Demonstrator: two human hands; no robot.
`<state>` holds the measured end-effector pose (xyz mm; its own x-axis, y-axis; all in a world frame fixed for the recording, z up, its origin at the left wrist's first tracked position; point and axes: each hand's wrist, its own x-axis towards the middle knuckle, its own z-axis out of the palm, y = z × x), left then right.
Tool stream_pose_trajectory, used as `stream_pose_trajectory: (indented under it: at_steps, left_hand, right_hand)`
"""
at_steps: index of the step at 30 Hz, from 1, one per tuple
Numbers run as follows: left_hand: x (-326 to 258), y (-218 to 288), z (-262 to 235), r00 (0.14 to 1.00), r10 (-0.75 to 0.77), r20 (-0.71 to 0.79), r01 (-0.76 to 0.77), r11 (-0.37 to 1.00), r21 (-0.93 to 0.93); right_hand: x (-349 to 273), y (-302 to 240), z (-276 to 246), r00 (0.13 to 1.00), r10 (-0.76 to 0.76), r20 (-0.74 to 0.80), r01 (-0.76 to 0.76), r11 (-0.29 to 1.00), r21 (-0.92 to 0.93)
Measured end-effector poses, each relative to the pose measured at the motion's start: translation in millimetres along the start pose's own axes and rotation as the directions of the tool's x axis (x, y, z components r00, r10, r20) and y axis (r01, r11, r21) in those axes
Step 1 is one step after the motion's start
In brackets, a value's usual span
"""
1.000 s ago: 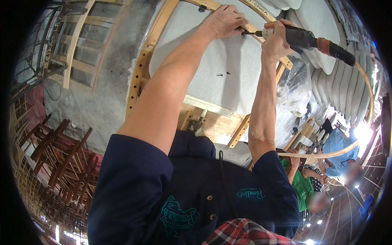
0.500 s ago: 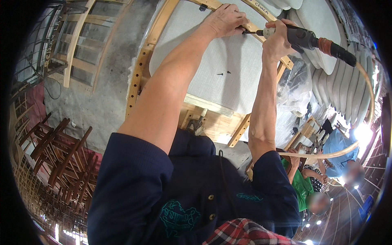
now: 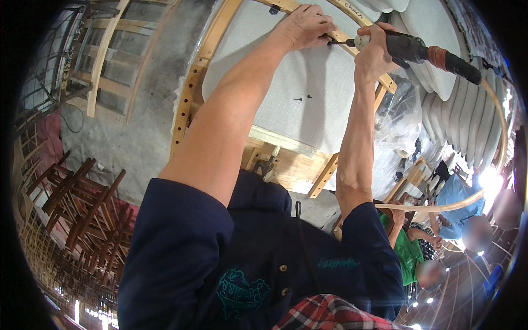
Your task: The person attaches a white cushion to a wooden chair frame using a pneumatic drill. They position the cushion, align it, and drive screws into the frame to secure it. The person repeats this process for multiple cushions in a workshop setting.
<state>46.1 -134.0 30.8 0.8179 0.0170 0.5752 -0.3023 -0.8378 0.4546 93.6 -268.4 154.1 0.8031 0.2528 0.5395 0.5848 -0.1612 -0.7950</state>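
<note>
Driver (image 3: 418, 50) gripped in right hand (image 3: 374, 52), tip at wooden frame (image 3: 190, 93) top edge, left hand (image 3: 302, 26) fingers pinching a screw there, grey panel (image 3: 286, 82) inside frame, two loose screws (image 3: 302, 98) on panel.

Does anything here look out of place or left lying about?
Only two small dark screws lying loose on the grey panel, apart from the left hand and the power tool in the right hand.
</note>
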Motion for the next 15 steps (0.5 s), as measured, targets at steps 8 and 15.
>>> stream_pose_trajectory:
  at_steps: [8,15]
  left_hand:
    - [-7,-1,7,1.000,-0.002,-0.012,0.004,0.986,0.166]
    - [-68,80,-39,0.963,-0.225,0.148,0.232,0.972,-0.030]
  right_hand:
    - [-13,-13,-44,0.948,-0.318,-0.003,0.296,0.884,-0.362]
    - [-82,-57,-118,0.962,0.150,-0.227,-0.100,0.971,0.218]
